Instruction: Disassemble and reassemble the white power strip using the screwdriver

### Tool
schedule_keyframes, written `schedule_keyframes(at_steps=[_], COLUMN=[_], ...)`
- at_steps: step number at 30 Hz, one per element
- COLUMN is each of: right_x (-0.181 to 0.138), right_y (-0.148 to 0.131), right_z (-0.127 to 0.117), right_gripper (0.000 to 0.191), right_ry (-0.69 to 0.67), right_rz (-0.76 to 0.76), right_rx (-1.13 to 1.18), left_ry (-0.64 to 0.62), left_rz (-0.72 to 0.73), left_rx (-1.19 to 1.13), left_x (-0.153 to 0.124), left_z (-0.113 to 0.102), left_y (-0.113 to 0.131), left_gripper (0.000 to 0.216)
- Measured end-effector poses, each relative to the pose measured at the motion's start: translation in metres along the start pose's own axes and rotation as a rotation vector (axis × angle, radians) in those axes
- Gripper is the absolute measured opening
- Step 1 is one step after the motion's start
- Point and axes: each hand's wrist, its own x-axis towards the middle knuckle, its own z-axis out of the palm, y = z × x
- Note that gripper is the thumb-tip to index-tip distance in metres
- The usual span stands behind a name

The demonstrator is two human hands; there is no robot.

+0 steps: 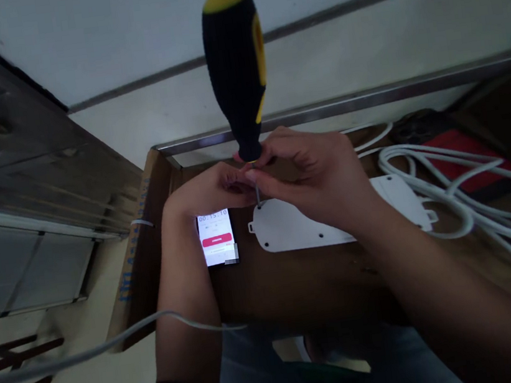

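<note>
A screwdriver [237, 74] with a black and yellow handle stands upright, handle toward me. Its thin shaft reaches down to a corner hole of a white power strip [289, 231], which lies underside up with several dark screw holes. The fingers of my right hand [322, 167] are closed around the neck and shaft of the screwdriver, above the strip. From the other side, my left hand [215, 187] pinches at the same spot, its fingertips against the shaft and partly hidden. Whether a screw sits at the tip I cannot tell.
A lit phone [217, 237] with a timer lies beside my left wrist. Looped white cable [452, 181] and a red item [467, 157] lie at the right. Another white cable [127, 331] crosses my left forearm. The wooden desk has a raised left side [137, 244]; a wall stands behind.
</note>
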Motion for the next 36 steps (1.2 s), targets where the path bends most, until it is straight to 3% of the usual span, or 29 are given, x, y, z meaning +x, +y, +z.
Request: schedule_keyframes(at_steps=[4,7,9,12,16,19,27,36], right_x=[-0.002,-0.004,-0.004,-0.003,0.000,0.000,-0.004,-0.003], right_y=[0.000,0.000,0.001,0.004,0.006,0.005,0.002,-0.001], right_z=[0.000,0.001,0.001,0.003,0.004,0.004,0.002,0.003], right_gripper=[0.018,0.047,0.055,0.050,0.024,0.021,0.035,0.046], right_ry=[0.016,-0.015,-0.043,0.000,0.054,0.063,0.023,-0.026], right_rz=[0.035,0.083,0.094,0.078,0.092,0.130,0.144,0.154], right_rx=[0.006,0.044,0.055,0.027,0.016,0.024,0.097,0.097], left_ry=[-0.031,0.043,0.091,0.113,0.145,0.184,0.073,0.171], left_rz=[0.056,0.037,0.014,0.000,0.011,-0.003,0.016,0.077], left_rx=[-0.149,-0.183,-0.176,-0.188,-0.186,-0.139,-0.141,-0.243], left_x=[-0.001,-0.001,0.000,0.002,0.005,0.007,-0.001,0.003], left_z=[0.002,0.004,0.004,0.005,0.009,0.011,0.004,0.006], left_y=[0.001,0.003,0.005,0.008,0.007,0.005,0.009,0.002], left_gripper=[0.010,0.013,0.015,0.018,0.020,0.022,0.019,0.024])
